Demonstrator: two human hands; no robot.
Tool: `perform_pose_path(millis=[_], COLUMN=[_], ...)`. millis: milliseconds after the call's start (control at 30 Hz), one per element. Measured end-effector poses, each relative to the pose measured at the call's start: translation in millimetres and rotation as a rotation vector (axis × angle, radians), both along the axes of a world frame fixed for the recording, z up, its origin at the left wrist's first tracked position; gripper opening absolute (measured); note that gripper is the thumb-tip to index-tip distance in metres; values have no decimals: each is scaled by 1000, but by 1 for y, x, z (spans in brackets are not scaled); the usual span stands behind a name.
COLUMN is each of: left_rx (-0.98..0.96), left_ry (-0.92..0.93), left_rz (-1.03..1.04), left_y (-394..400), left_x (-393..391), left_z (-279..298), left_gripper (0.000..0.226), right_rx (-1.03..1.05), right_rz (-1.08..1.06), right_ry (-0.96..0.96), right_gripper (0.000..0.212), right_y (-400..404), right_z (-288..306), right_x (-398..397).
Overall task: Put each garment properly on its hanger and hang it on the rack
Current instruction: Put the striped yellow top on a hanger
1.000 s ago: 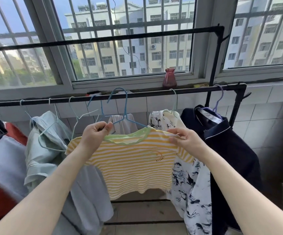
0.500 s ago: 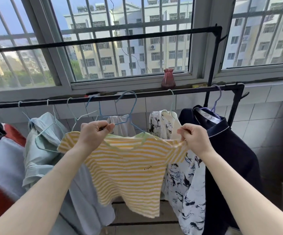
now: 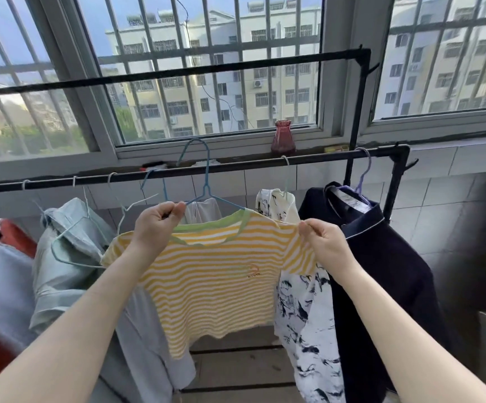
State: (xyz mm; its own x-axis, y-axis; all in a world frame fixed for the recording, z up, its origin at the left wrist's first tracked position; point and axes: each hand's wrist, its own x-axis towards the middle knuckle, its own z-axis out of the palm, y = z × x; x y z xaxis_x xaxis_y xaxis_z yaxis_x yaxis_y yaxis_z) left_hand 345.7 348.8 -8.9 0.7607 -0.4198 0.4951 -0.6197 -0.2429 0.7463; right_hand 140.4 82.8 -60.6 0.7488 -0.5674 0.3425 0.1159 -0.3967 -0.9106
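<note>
A yellow-and-white striped T-shirt with a green collar sits on a blue wire hanger. The hanger's hook rises just above the lower black rail of the rack; whether it rests on the rail I cannot tell. My left hand pinches the hanger's left arm and the shirt's left shoulder. My right hand pinches the shirt's right shoulder and sleeve, holding it spread out level.
On the rail hang a pale green shirt, a white top with dark print, a navy jacket and empty wire hangers. A red vase stands on the windowsill. A higher rail crosses the window.
The shirt and hanger have risen, and the hook now stands upright at the rail instead of tilted. The shirt hangs flat and spread; half a second ago it swung askew.
</note>
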Motion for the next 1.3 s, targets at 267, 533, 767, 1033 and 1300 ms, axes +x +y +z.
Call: perform_pose_path(millis=[267,533,767,1033,1300], left_rx=[-55,-95,-32,22,142], left_ry=[34,41,-30,-67,32], left_rz=[48,67,-28,-86,138], left_y=[1,2,-1,-16,7], left_x=[-5,-6,-9,-5,35], left_z=[-5,-8,7,4,-5], left_gripper=[43,47,45,46,21], right_rx=[-9,265,-175,-442,-365], right_rz=[-43,24,-304,118,-48], right_ry=[-43,0,-69,234,216], right_gripper=[13,30,26,10,29], right_y=[0,-6,-3,39,30], right_z=[22,29,54,64,71], right_x=[-10,-16,-8,23,28])
